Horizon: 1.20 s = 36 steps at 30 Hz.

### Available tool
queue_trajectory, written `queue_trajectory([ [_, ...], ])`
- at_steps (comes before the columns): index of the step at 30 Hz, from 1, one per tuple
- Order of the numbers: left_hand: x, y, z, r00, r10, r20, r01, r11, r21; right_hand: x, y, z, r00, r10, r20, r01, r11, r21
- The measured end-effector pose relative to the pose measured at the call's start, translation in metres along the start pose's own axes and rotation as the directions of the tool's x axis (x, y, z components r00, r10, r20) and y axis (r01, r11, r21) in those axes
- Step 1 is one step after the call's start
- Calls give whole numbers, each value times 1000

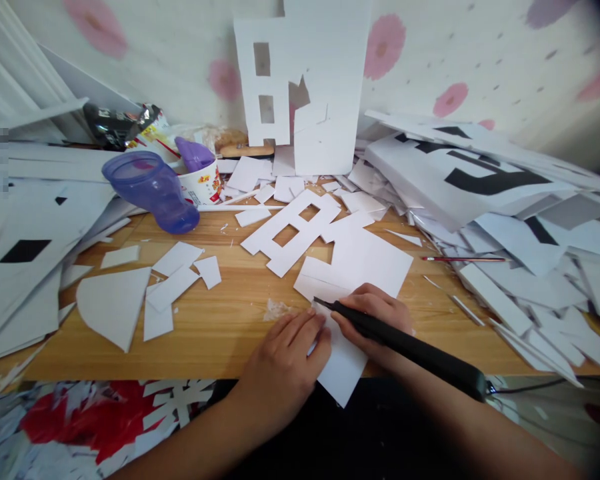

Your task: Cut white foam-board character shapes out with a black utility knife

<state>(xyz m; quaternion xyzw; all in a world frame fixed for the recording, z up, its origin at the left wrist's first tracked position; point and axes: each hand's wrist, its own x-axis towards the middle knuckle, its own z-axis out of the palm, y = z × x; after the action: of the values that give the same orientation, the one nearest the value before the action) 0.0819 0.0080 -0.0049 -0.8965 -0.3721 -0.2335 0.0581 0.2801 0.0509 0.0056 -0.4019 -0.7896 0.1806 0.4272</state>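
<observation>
My right hand (380, 320) grips a black corded electric hot knife (410, 343), its thin tip touching a white foam board piece (347, 373) at the table's front. With fingers laid over it, my left hand (293, 353) presses that piece down just left of the tip. The piece's lower corner sticks out past the table edge, and part of it is hidden under my hands. Directly behind lies a larger white board (367, 257). Further back is a cut board with two square openings (297, 230).
White scraps (173, 287) and a rounded piece (113, 303) lie left. A purple cup (153, 190) and a paper tub (205, 183) stand behind them. Piled boards (480, 180) fill the right, near a thin red stick (463, 259). A tall board (327, 87) leans on the wall.
</observation>
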Motion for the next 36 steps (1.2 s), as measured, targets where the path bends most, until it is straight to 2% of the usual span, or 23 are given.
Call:
queue_trajectory([
  [5, 0, 1, 0, 999, -33, 21, 33, 999, -14, -2, 0, -1, 999, -35, -11, 35, 999, -7],
  [13, 0, 2, 3, 998, -60, 16, 61, 997, -45, -4, -1, -11, 1000, -26, 8, 26, 999, -28],
  [18, -1, 1, 4, 999, -44, 9, 44, 998, -49, -8, 1, -21, 1000, -2, 14, 2, 1000, -7],
  [22, -1, 0, 4, 999, -43, -23, 42, 998, -49, -6, 3, -28, 998, 19, 57, -19, 1000, 3],
  [26, 0, 0, 3, 1000, -26, -9, 26, 999, -48, -4, 7, -33, 996, 29, 84, -33, 999, 38],
  [33, 1, -2, 1, 1000, -7, 1, 7, 999, -37, -4, 15, -40, 983, 81, 163, -93, 993, 67],
  [36, 1, -1, 1, 1000, -3, -11, 3, 1000, -26, -6, 19, -40, 979, 155, 130, -170, 979, 112],
])
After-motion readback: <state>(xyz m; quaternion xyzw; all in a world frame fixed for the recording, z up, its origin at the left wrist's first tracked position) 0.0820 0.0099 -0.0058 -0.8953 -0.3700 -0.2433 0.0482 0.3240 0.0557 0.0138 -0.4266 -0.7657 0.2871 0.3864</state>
